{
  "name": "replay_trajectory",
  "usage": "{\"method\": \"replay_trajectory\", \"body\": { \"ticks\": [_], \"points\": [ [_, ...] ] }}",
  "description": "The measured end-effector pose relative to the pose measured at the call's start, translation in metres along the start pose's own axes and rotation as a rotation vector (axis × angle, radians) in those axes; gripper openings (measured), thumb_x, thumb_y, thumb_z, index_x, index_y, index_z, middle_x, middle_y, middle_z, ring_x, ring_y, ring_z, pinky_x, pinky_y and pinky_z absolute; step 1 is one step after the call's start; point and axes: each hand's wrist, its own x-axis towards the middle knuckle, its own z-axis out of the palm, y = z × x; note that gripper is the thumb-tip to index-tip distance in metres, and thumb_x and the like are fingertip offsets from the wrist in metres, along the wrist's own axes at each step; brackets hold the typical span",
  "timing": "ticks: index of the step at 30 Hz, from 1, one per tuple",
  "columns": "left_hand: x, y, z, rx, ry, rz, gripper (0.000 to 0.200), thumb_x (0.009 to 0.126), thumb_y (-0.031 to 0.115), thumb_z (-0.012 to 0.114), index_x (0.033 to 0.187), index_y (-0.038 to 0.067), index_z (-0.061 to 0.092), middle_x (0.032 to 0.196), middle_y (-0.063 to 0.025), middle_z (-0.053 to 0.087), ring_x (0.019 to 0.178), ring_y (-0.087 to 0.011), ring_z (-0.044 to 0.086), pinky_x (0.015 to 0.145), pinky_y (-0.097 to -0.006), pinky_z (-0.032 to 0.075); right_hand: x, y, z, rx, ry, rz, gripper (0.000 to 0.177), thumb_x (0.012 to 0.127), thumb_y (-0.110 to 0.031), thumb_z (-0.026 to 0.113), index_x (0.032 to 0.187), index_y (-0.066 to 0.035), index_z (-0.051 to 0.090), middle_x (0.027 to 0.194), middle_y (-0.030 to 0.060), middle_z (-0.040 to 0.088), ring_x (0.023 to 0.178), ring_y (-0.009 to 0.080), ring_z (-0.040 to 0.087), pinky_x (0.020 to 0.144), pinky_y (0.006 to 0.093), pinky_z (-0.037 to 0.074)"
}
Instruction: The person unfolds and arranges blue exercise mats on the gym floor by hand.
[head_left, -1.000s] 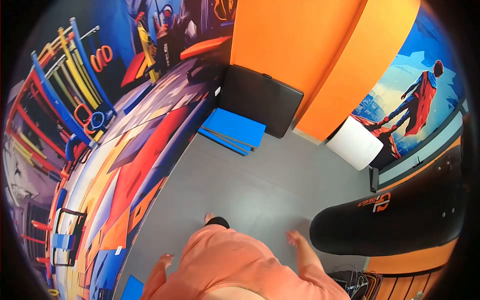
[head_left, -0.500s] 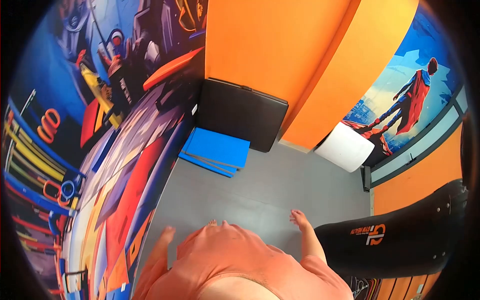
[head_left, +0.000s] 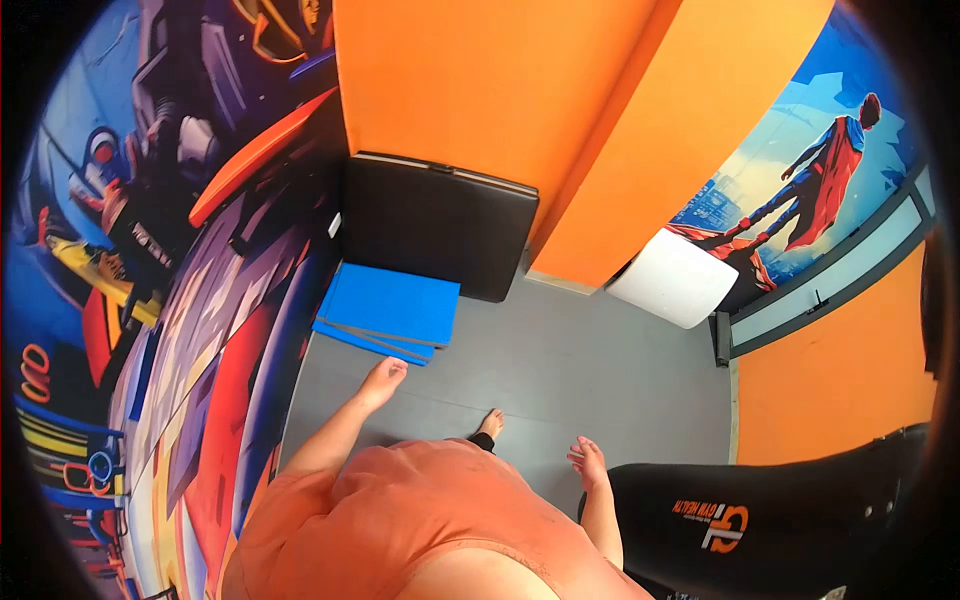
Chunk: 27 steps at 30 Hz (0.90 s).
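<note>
My left hand point(head_left: 383, 382) is stretched forward over the grey floor, just short of a stack of blue mats point(head_left: 390, 305) and not touching it. Its fingers are loosely bent and nothing shows in them. Lower on the right, my right hand point(head_left: 588, 461) hangs with its fingers partly spread, holding nothing. Close beside that hand is a black punching bag point(head_left: 790, 500) with orange and white lettering. My bare foot point(head_left: 494, 422) shows on the floor ahead of my orange shirt point(head_left: 430, 500).
A folded black panel point(head_left: 440, 225) leans against the orange wall point(head_left: 480, 90) behind the blue mats. A white roll point(head_left: 675, 280) lies near the far right corner. Along the left runs a mural wall point(head_left: 190, 380), with resistance bands point(head_left: 90, 470) at its near end.
My left hand has swung forward and up, and my right hand has shifted slightly down and left. One foot has come forward. The view has moved, so the mats and panel sit farther left.
</note>
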Motion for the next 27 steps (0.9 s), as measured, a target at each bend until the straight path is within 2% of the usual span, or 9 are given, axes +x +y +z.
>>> {"method": "replay_trajectory", "body": {
  "ticks": [2,3,4,6,7,9,13,20,27],
  "points": [
    [0.000,0.076,0.032,0.068,-0.001,0.121,0.025,0.096,0.021,0.064,0.115,0.006,0.065,0.113,-0.0107,0.067,0.108,-0.0238,0.064,0.093,-0.0361,0.050,0.028,-0.038,-0.005,-0.112,0.029,-0.058,0.046,0.103,-0.038,0.054,0.142,-0.014,0.052,0.128,0.0114,0.063,0.106,0.0221,0.063,0.083,0.0334,0.048],
    [0.000,0.119,0.049,0.138,0.000,0.237,0.024,0.094,0.020,0.065,0.115,0.007,0.065,0.113,-0.0104,0.066,0.107,-0.0247,0.064,0.093,-0.0370,0.050,0.047,-0.053,-0.007,-0.208,0.011,-0.242,0.044,0.102,-0.035,0.057,0.140,-0.013,0.054,0.126,0.0110,0.064,0.108,0.0216,0.063,0.088,0.0342,0.048],
    [0.004,0.156,0.066,0.143,0.001,0.239,0.024,0.094,0.020,0.065,0.115,0.007,0.065,0.113,-0.0104,0.066,0.107,-0.0247,0.064,0.093,-0.0370,0.050,0.062,-0.070,-0.006,-0.306,-0.009,-0.423,0.042,0.101,-0.032,0.059,0.138,-0.012,0.056,0.124,0.0106,0.065,0.110,0.0211,0.062,0.093,0.0351,0.047],
    [0.014,0.218,0.094,0.074,-0.190,0.276,0.025,0.092,0.018,0.067,0.114,0.008,0.064,0.115,-0.0097,0.063,0.108,-0.0275,0.063,0.094,-0.0389,0.049,0.047,-0.138,0.014,-0.264,-0.071,-0.472,0.041,0.100,-0.028,0.060,0.137,-0.010,0.057,0.125,0.0104,0.065,0.112,0.0211,0.062,0.097,0.0358,0.047],
    [0.023,0.241,0.104,0.085,-0.186,0.272,0.025,0.092,0.018,0.067,0.114,0.008,0.064,0.115,-0.0097,0.063,0.108,-0.0275,0.063,0.094,-0.0389,0.049,0.035,-0.178,0.025,-0.227,-0.127,-0.529,0.039,0.100,-0.024,0.061,0.136,-0.009,0.057,0.125,0.0101,0.065,0.114,0.0211,0.061,0.101,0.0366,0.046],
    [0.045,0.276,0.121,0.412,-0.244,0.501,0.025,0.094,0.017,0.065,0.117,0.007,0.064,0.119,-0.0088,0.062,0.111,-0.0277,0.061,0.098,-0.0403,0.048,0.027,-0.236,0.036,-0.294,-0.201,-0.620,0.039,0.099,-0.023,0.062,0.135,-0.008,0.057,0.125,0.0119,0.065,0.117,0.0233,0.060,0.101,0.0381,0.046],
    [0.076,0.315,0.140,0.498,-0.224,0.516,0.025,0.094,0.020,0.066,0.116,0.010,0.065,0.119,-0.0072,0.063,0.115,-0.0304,0.059,0.100,-0.0434,0.045,0.019,-0.317,0.051,-0.502,-0.363,-0.873,0.040,0.097,-0.021,0.064,0.134,-0.007,0.058,0.124,0.0157,0.064,0.119,0.0280,0.059,0.102,0.0409,0.047],
    [0.120,0.338,0.144,0.436,-0.049,0.423,0.023,0.093,0.019,0.066,0.114,0.009,0.065,0.120,-0.0065,0.063,0.115,-0.0294,0.058,0.100,-0.0431,0.044,0.050,-0.399,0.084,-0.680,-0.716,-0.957,0.040,0.097,-0.019,0.064,0.134,-0.007,0.059,0.128,0.0156,0.063,0.122,0.0309,0.058,0.105,0.0426,0.045],
    [0.214,0.336,0.150,0.357,0.061,0.530,0.020,0.093,0.021,0.066,0.109,0.009,0.068,0.111,-0.0090,0.064,0.106,-0.0317,0.061,0.092,-0.0435,0.048,0.113,-0.481,0.096,-0.859,-0.769,-1.111,0.038,0.097,-0.022,0.065,0.133,-0.012,0.060,0.121,0.0142,0.066,0.112,0.0359,0.062,0.106,0.0450,0.040]
  ]
}}
